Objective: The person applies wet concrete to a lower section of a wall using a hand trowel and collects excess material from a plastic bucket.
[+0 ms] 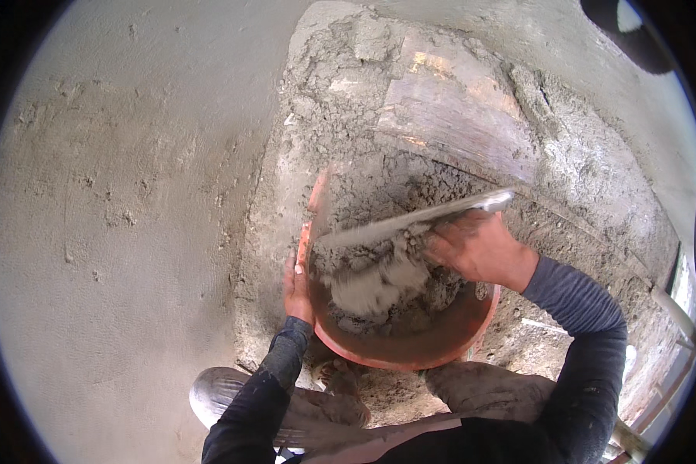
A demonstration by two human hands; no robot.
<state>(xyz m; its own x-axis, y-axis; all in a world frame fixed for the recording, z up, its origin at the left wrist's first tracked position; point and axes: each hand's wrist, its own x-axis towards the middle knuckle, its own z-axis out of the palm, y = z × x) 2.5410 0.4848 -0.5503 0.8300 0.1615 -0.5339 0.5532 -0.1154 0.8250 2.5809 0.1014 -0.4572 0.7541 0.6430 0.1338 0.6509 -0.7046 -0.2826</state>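
Note:
An orange-red basin (410,362) with wet grey mortar (383,290) in it stands in front of me, between my knees. My left hand (298,286) is closed on the basin's left rim, thumb over the edge. In my right hand (475,251), above the right part of the basin, is a long flat plastering trowel (417,219). Its edge slants across the basin, low on the left and raised on the right. Mortar hangs below the trowel, smeared by motion. The trowel's handle is hidden by my fingers.
Behind the basin lies a mortar-caked board (456,108) with crumbly mortar (332,85) heaped along its left. A smooth, damp plastered surface (108,255) spreads along the left. At far right a pole (675,313) stands near the edge.

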